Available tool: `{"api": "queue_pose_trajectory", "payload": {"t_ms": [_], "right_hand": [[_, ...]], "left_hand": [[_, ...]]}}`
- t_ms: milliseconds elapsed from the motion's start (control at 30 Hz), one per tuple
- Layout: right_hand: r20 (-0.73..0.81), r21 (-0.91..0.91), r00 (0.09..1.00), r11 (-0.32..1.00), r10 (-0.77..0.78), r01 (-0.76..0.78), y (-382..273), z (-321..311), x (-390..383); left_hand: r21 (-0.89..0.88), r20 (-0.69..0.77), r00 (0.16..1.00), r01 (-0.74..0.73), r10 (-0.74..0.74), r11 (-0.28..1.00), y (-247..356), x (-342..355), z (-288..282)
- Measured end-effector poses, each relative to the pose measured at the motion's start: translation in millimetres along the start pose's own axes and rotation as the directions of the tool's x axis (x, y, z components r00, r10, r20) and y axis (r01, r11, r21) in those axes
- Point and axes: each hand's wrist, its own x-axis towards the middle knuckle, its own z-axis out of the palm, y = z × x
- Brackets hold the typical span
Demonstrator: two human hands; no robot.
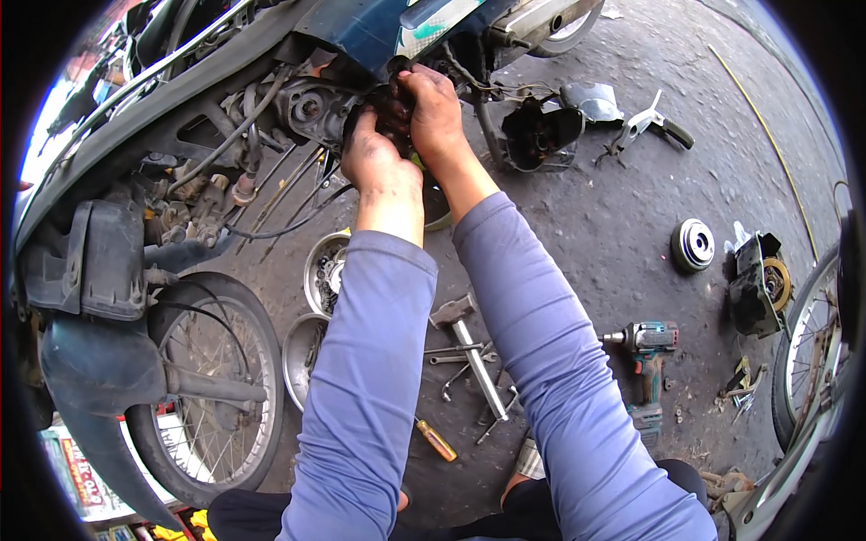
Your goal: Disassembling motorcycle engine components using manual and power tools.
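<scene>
My left hand and my right hand are together at the top middle, on the engine of a motorcycle. Both are closed around a dark, greasy engine part, which they partly hide. Whether it is attached to the engine, I cannot tell. Left of my hands sits a grey engine casing with a round opening. Above them is a blue body panel. Grease blackens my fingers, and blue-grey sleeves cover my forearms.
Metal bowls of parts stand left of my forearms, near a spoked wheel. Between my arms lie a hammer, wrenches and a yellow-handled screwdriver. At right are a cordless impact driver, a round metal drum and a black housing.
</scene>
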Motion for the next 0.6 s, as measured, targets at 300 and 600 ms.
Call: {"api": "queue_pose_trajectory", "payload": {"t_ms": [300, 600], "right_hand": [[-0.030, 0.007, 0.945, 0.946, 0.325, -0.325, -37, -57, -37], [-0.213, -0.252, 0.915, 0.885, 0.343, -0.390, -36, -84, -65]], "left_hand": [[0.417, 0.074, 0.985, -0.175, 0.159, 0.892, 11, -75, -143], [0.970, 0.182, 0.979, -0.194, -0.088, -0.146, 96, 19, -362]]}}
